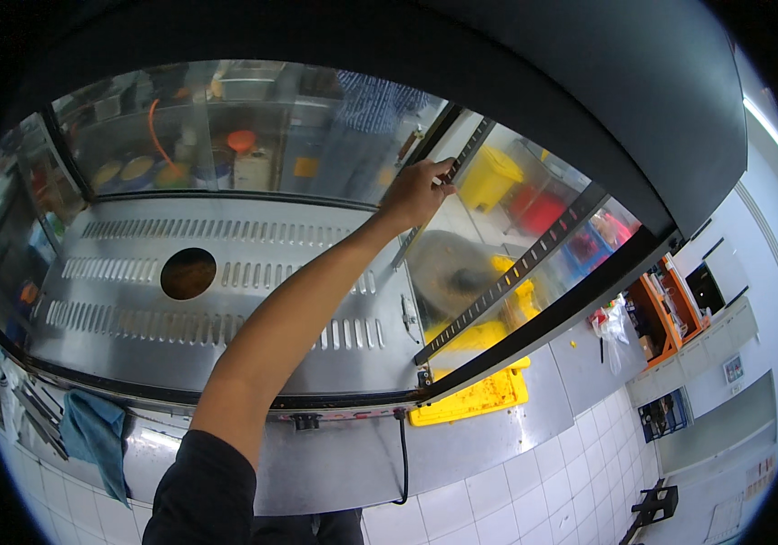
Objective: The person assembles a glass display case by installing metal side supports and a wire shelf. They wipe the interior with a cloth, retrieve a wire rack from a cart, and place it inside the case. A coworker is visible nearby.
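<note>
My left arm, in a black sleeve, reaches deep into a glass-sided display cabinet. At the far right corner inside, my left hand (416,193) has its fingers closed round a slotted metal upright rail (474,143); the fingertips are partly hidden. A second slotted rail (512,272) stands at the near right corner, apart from the hand. Beneath my forearm lies the cabinet's metal floor panel (135,295), with rows of slots and a round hole (188,273). My right hand is out of view.
The cabinet's dark frame (543,354) edges the opening. A blue cloth (96,434) hangs at the near left, and a black cord (404,463) drops in front. Yellow trays (475,395) sit to the right. Beyond the glass stand a person (375,104) and a yellow bin (491,177).
</note>
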Demonstrator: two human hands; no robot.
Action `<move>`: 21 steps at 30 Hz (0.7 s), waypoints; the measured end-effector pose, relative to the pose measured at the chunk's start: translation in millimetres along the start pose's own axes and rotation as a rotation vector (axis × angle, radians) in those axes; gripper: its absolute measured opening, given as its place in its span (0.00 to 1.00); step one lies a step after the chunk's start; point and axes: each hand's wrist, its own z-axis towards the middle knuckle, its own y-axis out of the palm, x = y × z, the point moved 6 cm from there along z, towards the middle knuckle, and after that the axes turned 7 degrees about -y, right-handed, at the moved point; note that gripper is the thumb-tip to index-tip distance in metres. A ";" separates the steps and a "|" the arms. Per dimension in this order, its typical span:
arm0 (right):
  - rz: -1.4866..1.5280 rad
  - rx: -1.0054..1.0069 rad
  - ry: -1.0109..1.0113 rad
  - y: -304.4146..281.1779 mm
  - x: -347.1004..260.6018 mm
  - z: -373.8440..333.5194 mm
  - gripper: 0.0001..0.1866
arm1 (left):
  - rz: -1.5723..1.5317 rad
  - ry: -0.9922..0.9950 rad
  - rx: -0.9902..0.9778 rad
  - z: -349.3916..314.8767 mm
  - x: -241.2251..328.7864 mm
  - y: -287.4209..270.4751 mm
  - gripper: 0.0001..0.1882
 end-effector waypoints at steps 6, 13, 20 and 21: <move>-0.017 -0.026 -0.007 -6.4 -1.4 0.8 0.29 | 0.020 -0.013 -0.001 -1.9 4.6 -1.8 0.21; 0.013 -0.055 -0.045 -13.4 0.4 3.7 0.30 | 0.025 0.034 0.029 -1.7 4.3 -0.2 0.17; -0.008 -0.039 -0.066 -12.9 0.2 -3.3 0.30 | -0.053 -0.066 0.023 -6.7 2.2 2.5 0.20; -0.006 -0.035 -0.062 -12.5 0.1 -4.1 0.29 | -0.067 -0.090 -0.006 -7.0 0.2 4.4 0.20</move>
